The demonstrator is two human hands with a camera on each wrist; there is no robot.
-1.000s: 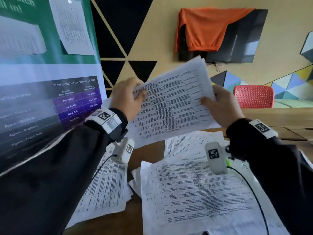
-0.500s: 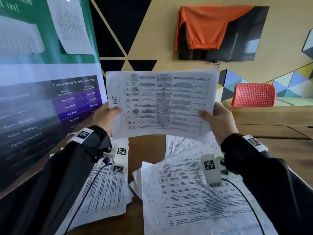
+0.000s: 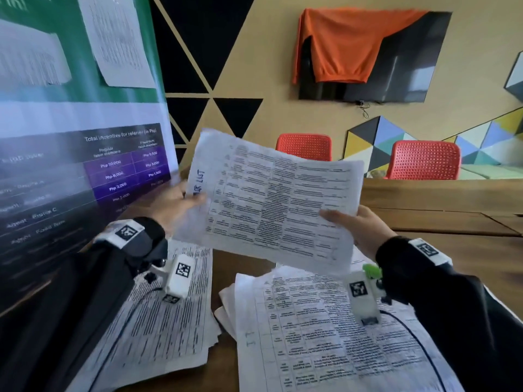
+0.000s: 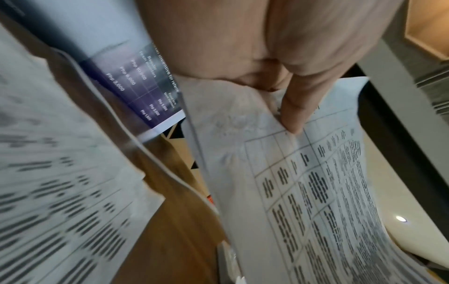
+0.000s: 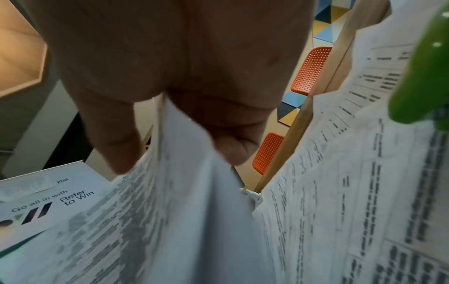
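Observation:
A printed sheet (image 3: pixel 271 199) with a table and blue handwriting on its left margin hangs in the air above the wooden table (image 3: pixel 441 222). My left hand (image 3: pixel 181 202) pinches the sheet's left edge, thumb on top (image 4: pixel 296 107). My right hand (image 3: pixel 359 224) pinches the sheet's lower right edge (image 5: pixel 184 192), thumb on the printed face. The sheet tilts down to the right. On the table below lie two stacks of similar printed pages, one on the left (image 3: pixel 164 329) and one on the right (image 3: pixel 325 335).
A large poster board (image 3: pixel 85 154) stands close on the left. Two red chairs (image 3: pixel 424 159) are behind the table's far edge. A wall screen (image 3: pixel 402 66) with an orange garment (image 3: pixel 345 43) draped over it hangs ahead.
The sheet turned from slanted to level, then tilted down to the right and dropped lower over the table. Both hands kept their hold and came down with it.

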